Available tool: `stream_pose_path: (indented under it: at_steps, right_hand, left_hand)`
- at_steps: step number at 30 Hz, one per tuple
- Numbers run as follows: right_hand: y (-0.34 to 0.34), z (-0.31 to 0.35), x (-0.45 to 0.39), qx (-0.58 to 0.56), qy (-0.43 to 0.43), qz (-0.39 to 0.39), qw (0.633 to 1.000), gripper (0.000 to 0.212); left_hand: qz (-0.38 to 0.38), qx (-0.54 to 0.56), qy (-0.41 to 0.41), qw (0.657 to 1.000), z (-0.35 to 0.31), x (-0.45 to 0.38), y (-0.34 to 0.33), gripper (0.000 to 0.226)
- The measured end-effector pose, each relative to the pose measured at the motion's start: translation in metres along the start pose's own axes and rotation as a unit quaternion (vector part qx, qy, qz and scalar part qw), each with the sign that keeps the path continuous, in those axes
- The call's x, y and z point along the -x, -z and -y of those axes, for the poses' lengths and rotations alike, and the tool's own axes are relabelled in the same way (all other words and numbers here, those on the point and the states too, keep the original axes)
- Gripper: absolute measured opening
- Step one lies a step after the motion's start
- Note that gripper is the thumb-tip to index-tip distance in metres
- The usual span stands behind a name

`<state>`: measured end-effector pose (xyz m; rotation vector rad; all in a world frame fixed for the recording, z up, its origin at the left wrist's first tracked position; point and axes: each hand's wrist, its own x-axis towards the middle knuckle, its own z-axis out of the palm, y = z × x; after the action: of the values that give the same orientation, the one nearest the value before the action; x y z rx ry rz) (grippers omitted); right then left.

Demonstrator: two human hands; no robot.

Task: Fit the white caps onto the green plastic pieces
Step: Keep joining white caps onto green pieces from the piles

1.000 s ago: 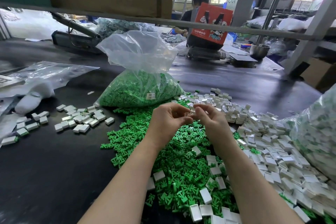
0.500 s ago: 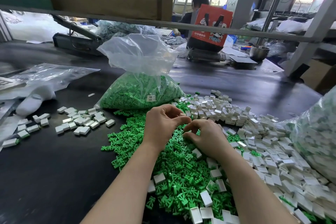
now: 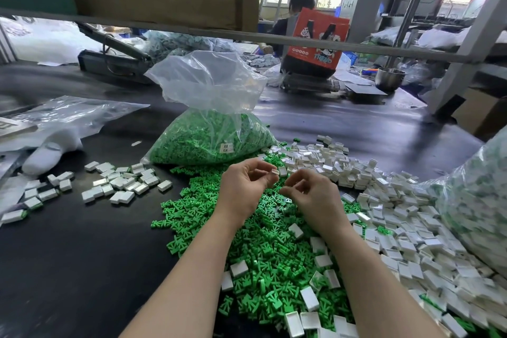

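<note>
— Where's the cap?
— The white cap (image 3: 275,172) is pinched in the left hand (image 3: 244,189), above the green pieces (image 3: 263,255).
— The right hand (image 3: 310,195)?
— Fingers curled; whether it holds anything, I cannot tell.

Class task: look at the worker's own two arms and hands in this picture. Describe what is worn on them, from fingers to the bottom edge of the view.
Nothing is worn. The left hand and right hand are bare, with no gloves, rings, watch or bands showing. Both forearms are uncovered down to the frame's bottom edge, so no sleeve is in view. The fingers carry no tape or markings.
</note>
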<state>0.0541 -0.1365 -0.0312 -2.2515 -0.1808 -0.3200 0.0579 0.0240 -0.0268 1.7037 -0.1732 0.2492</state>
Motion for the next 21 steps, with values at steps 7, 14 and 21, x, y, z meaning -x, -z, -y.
stream_pose_path:
  at_steps: [7, 14, 21]
  right_hand:
    - [0.01, -0.001, 0.001, -0.314, -0.04, -0.069, 0.946, 0.014]
    - [0.008, 0.0, -0.001, -0.324, -0.049, -0.069, 0.942, 0.009]
    - [0.008, -0.001, -0.001, -0.336, -0.042, -0.036, 0.94, 0.01]
  left_hand:
    - [0.023, 0.052, 0.023, 0.998, -0.007, 0.001, -0.007, 0.008]
    - [0.043, 0.033, 0.023, 0.998, -0.004, 0.001, -0.011, 0.006]
    - [0.054, 0.027, 0.022, 0.998, -0.003, 0.0, -0.015, 0.01]
